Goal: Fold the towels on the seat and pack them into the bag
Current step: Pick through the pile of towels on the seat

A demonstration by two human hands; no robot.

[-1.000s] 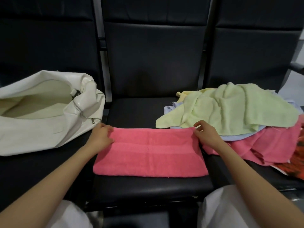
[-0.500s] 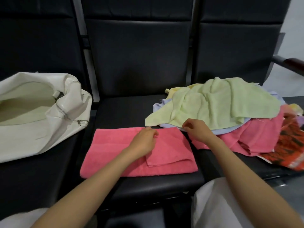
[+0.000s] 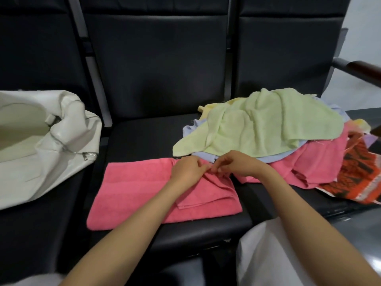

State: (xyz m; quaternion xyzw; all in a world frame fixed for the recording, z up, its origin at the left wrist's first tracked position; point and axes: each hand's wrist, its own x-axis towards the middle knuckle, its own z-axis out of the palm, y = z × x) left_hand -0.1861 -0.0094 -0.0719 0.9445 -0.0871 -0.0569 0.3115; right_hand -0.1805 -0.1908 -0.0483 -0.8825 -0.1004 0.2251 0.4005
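Since half a second ago, left hand (image 3: 188, 172) has slid right across the pink towel (image 3: 134, 193) and now meets right hand (image 3: 237, 168) at the towel's far right corner, toward the middle seat's (image 3: 144, 137) right edge. Both hands have fingers curled, pinching the turned-over pink flap. White bag (image 3: 51, 145) gapes on the left seat; loose towel pile (image 3: 268, 129) lies right.

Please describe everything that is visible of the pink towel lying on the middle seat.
The pink towel is soft, terry-looking cloth, folded into a long rectangle that lies flat across the black middle seat. Faint bands run along its length. Its right end is turned back over itself in rumpled layers. The left hand and right hand both pinch its far edge near that end. Whether it touches the towel pile beside it is unclear.
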